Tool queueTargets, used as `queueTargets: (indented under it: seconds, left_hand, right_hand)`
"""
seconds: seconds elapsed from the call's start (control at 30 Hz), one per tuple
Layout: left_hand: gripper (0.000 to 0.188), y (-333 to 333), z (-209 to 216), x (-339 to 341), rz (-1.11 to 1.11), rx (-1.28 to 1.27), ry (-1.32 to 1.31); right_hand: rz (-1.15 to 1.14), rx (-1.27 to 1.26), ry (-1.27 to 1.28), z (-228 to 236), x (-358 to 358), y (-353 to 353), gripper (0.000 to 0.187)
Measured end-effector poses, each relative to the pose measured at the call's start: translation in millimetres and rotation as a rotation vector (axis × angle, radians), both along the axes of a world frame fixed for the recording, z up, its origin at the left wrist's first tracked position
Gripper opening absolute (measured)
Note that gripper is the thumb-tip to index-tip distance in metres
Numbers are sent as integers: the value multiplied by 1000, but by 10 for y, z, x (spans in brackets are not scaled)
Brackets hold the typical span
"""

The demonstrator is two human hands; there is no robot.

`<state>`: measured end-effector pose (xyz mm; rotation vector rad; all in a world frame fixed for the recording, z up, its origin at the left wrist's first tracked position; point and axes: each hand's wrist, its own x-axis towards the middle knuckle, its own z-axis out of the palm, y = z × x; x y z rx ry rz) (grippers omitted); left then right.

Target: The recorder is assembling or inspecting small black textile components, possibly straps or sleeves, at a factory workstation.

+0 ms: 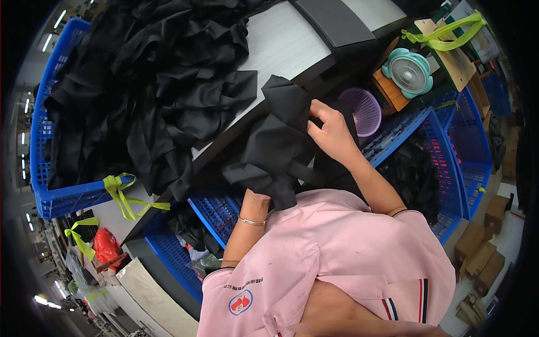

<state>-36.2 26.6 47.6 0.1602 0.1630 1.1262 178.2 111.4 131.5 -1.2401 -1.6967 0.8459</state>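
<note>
A piece of black fabric hangs in front of my body, creased and folded over. My right hand pinches its right edge between thumb and curled fingers. My left hand is under the same fabric; only the wrist with a thin bracelet shows, so its fingers are hidden. Close on the left, a large heap of black fabric pieces lies over the grey table, some hanging past its edge.
A blue basket with a yellow-green tie borders the heap. At right are a purple basket, a teal fan and blue crates holding dark fabric. Another blue crate stands lower left; cardboard boxes lie far right.
</note>
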Motion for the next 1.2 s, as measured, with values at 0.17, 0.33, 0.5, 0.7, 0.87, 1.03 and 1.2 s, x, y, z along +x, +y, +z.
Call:
queueTargets:
  seconds: [0.17, 0.33, 0.5, 0.7, 0.87, 1.03, 1.2]
  left_hand:
    - [52, 146, 65, 31, 38, 60, -30]
    - [52, 542, 93, -279, 74, 107, -61]
    - [41, 960, 246, -227, 114, -26, 276]
    - [41, 1470, 271, 414, 99, 232, 918]
    - [79, 1297, 268, 459, 108, 186, 873]
    - [82, 1408, 274, 518, 172, 195, 921]
    - [77, 1625, 18, 661, 60, 330, 1076]
  right_hand:
    - [212, 26, 98, 31, 72, 33, 15]
    - [576, -137, 547, 151, 687, 224, 18]
    - [396, 334, -153, 666, 845, 803, 17]
    - [46, 570, -82, 452, 617, 2120, 23]
    - [-299, 557, -248, 164, 499, 1791, 41]
    - [-301, 64, 166, -472, 311, 811, 10]
    - [-94, -239, 549, -372, -98, 1123, 37]
